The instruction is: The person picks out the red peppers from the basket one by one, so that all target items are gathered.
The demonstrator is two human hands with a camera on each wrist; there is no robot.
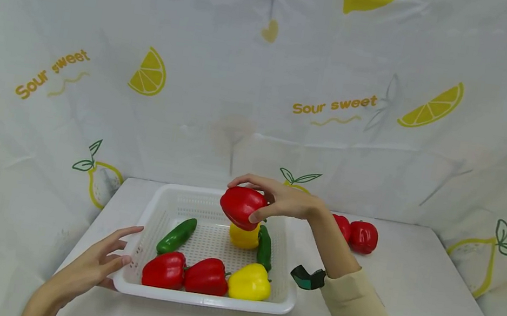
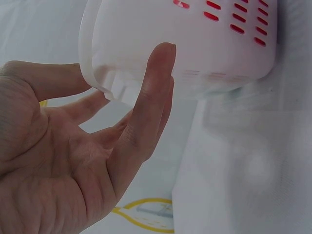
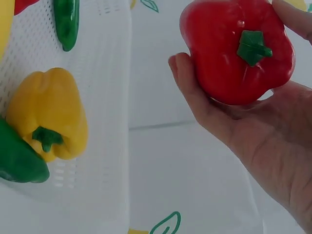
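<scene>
A red bell pepper [image 1: 242, 207] is held in my right hand [image 1: 284, 199], above the back right of a white plastic basket [image 1: 203, 299]. In the right wrist view its green stem faces the camera, with fingers and thumb around its sides. My left hand [image 1: 93, 259] holds the basket's left rim, thumb over the edge and other fingers against the outer wall [image 2: 131, 44]. Inside the basket, two red bell peppers [image 1: 206, 276] and a yellow bell pepper [image 1: 249, 282] line the front. Another yellow bell pepper [image 3: 48, 109] lies farther back. Two green chili peppers [image 1: 177, 236] lie left and right.
Two more red bell peppers [image 1: 363, 237] sit on the white table [image 1: 428, 304] right of the basket, one partly hidden by my right arm. A dark green band [image 1: 308, 278] shows beside the right sleeve. Behind the table hangs a white lemon-print cloth [image 1: 224, 88].
</scene>
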